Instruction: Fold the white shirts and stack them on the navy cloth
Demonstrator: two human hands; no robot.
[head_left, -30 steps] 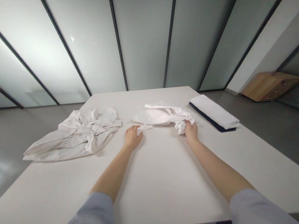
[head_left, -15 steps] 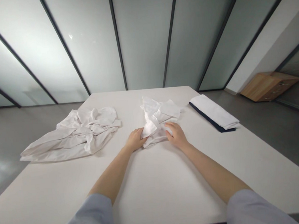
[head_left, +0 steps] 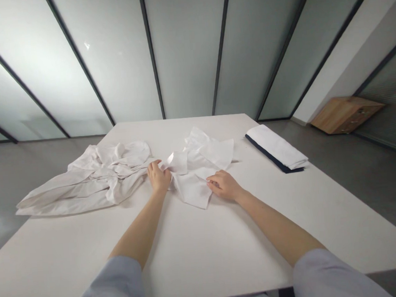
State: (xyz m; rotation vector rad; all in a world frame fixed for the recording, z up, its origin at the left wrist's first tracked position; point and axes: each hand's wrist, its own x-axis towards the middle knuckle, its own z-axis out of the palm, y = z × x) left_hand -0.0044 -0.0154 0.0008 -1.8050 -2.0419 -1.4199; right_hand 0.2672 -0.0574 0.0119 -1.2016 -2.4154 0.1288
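Observation:
A thin, crumpled white cloth (head_left: 192, 188) lies spread on the white table (head_left: 206, 248) between my hands. My left hand (head_left: 159, 176) is closed on its left part, close beside a larger heap of rumpled white fabric (head_left: 94, 179). Between thumb and fingers, my right hand (head_left: 223, 185) pinches the cloth's near right edge. The far part of the cloth looks sheer and stands up in loose folds. One flap hangs flat toward me between the two hands.
A neatly folded white cloth (head_left: 276, 146) rests over a dark folded one (head_left: 290, 170) near the table's right edge. Beyond the table stand frosted glass panels (head_left: 187, 53). On the floor at right is a wooden cabinet (head_left: 342, 115).
My left hand has moved left, pulling part of the cloth toward the heap. My right hand has shifted slightly left and nearer to me. The cloth has spread wider and flatter.

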